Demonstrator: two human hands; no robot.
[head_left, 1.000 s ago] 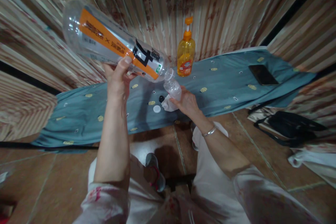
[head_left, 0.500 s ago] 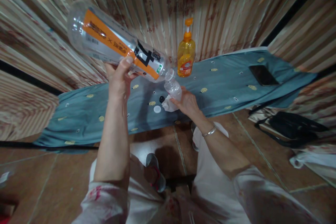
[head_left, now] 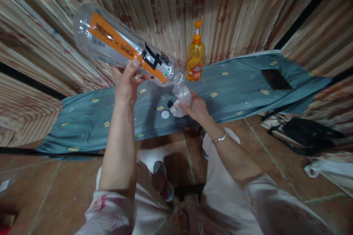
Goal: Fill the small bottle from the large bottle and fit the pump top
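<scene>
Seated person, white trousers, knees at 6 o'clock above a brown tiled floor [head_left: 49, 191]; a grey sandal w/ pink strap [head_left: 164, 181] sits between the legs.

Left hand [head_left: 126, 82], at approx. 10 o'clock from frame centre, is wrapped round a large clear plastic bottle w/ orange-and-black label [head_left: 124, 49], thumb over the label, fingers underneath. Bottle is tipped steeply: base up toward 10 o'clock, neck down toward 4 o'clock. Its open mouth meets the mouth of a small clear plastic bottle [head_left: 182, 91], touching or just about; can't tell which.

Right hand [head_left: 196, 108], silver bangle [head_left: 220, 138] on the wrist, is closed round the small bottle's lower part, holding it roughly upright, leaning slightly to 11 o'clock, just above the table [head_left: 237, 91]. A crumpled white cloth or tissue [head_left: 175, 110] is tucked at the fingers, on the table's near edge.

Table is long, low, covered w/ grey-blue cloth dotted w/ yellow motifs. Just beside the hand at its 9 o'clock: a round white cap [head_left: 165, 114]; a smaller black cap [head_left: 170, 104] slightly farther back.

Farther, at 12 o'clock from the small bottle: an orange pump-top soap bottle [head_left: 195, 58], upright near the table's back edge. At 2 o'clock, well apart: a black phone [head_left: 276, 79], flat on the cloth. A black strapped bag [head_left: 306, 132] lies on the floor at 3 o'clock. Patterned striped curtain [head_left: 220, 7] behind.
</scene>
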